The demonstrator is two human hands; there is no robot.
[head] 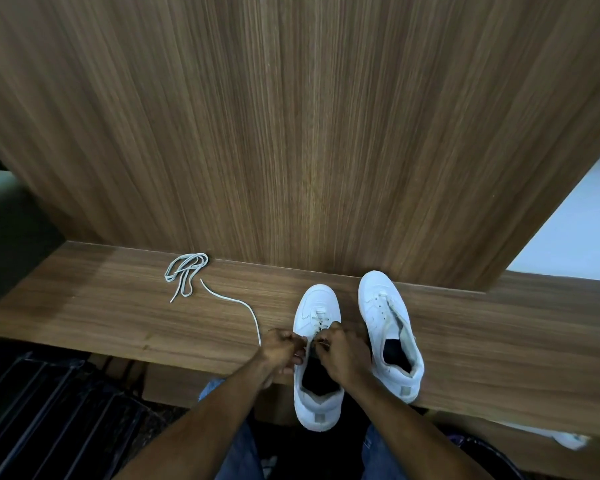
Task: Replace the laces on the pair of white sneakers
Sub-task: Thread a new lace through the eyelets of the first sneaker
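Observation:
Two white sneakers stand side by side on a wooden shelf point(118, 306), toes toward the wall. The left sneaker point(317, 306) has a lace partly threaded through its lower eyelets. My left hand point(281, 349) pinches one lace strand at the shoe's left eyelet row. That lace point(236, 301) trails away left across the shelf. My right hand point(342, 355) pinches the lace at the shoe's right eyelet row, over the tongue. The right sneaker point(392, 327) stands unlaced apart from one bar at the bottom eyelets, its tongue open. A second lace point(186, 271) lies bundled at the back left.
A tall wood-grain panel point(291, 116) rises right behind the shelf. Dark slatted bars point(49, 410) lie below left. My knees in blue jeans point(239, 452) show under the shelf edge. A white object point(568, 439) sits low at the right.

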